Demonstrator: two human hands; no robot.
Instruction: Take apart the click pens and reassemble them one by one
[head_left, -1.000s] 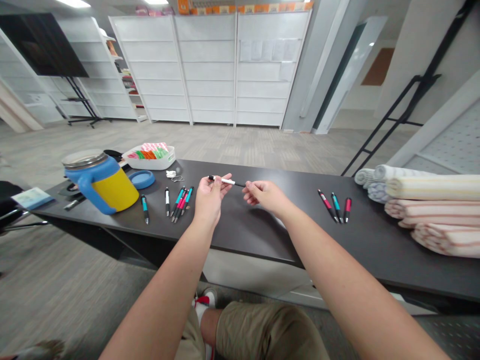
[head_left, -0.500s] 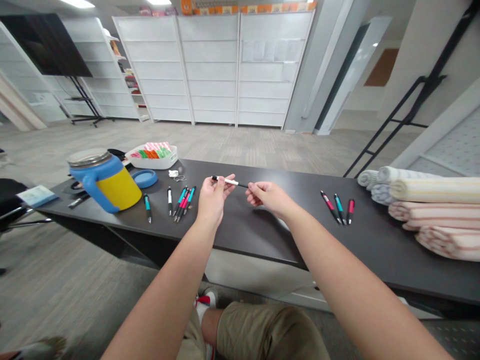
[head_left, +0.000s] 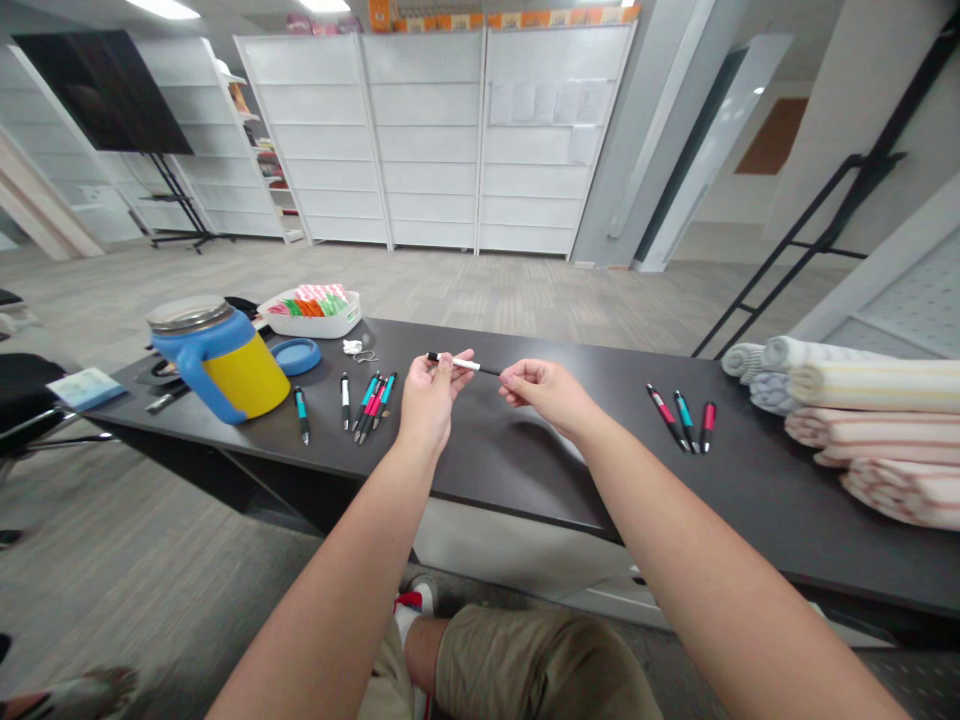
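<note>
Above the dark table a white pen with black ends [head_left: 466, 365] is held level between both hands. My left hand [head_left: 429, 398] pinches its white barrel between thumb and fingers, palm turned up. The fingertips of my right hand [head_left: 541, 392] are closed on the thin black end at the right. Left of my hands lie a bunch of teal and red pens [head_left: 373, 408], a white pen [head_left: 345, 402] and a single teal pen [head_left: 301, 416]. To the right lie a red pen [head_left: 666, 416], a teal pen [head_left: 685, 421] and a shorter red pen [head_left: 708, 427].
A blue and yellow mug [head_left: 251, 375] stands at the left beside a blue lid [head_left: 296, 356]. Behind them is a white basket [head_left: 345, 318] of colourful packets. Rolled towels [head_left: 877, 385] are stacked at the right end of the dark table [head_left: 510, 470].
The whole view has shifted slightly, so everything sits a little further right. Both hands keep the same hold on the pen, with barely any visible movement.
</note>
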